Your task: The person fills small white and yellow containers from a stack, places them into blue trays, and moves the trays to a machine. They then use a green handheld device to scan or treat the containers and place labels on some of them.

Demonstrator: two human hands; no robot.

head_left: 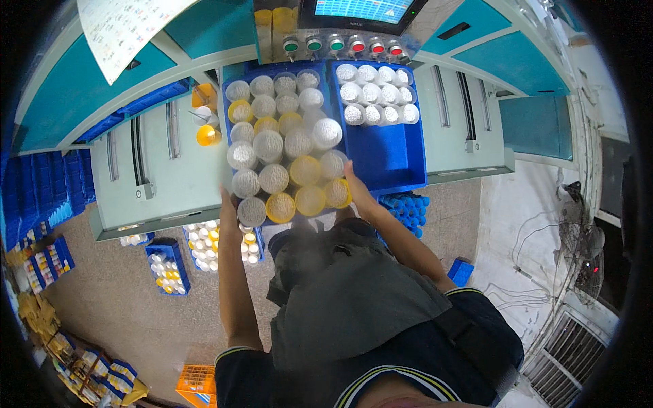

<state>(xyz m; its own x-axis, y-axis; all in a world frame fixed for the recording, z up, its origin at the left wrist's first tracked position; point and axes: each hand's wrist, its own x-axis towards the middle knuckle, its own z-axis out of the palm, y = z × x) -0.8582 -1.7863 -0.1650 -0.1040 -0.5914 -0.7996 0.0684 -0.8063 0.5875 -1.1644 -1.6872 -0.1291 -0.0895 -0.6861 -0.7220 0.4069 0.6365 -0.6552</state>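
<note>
A blue tray [329, 88] full of white and yellow cups [269, 145] lies in front of me, its near end reaching toward my body. The cups hold whitish contents that look grainy. My left hand [230, 211] is on the tray's left side near its front corner, and my right hand [358, 189] is on the right side. Both thumbs point up along the sides, while the other fingers are mostly hidden. To the right stands a second blue tray [388, 153], with rows of white-filled cups [371, 94] in its far half.
A control panel with green and red buttons [336, 43] and a screen [364, 12] stands beyond the trays. Pale machine beds [153, 163] with metal rails flank them. An orange-yellow cup [208, 135] sits on the left bed. Cup-filled trays [168, 268] are on the floor.
</note>
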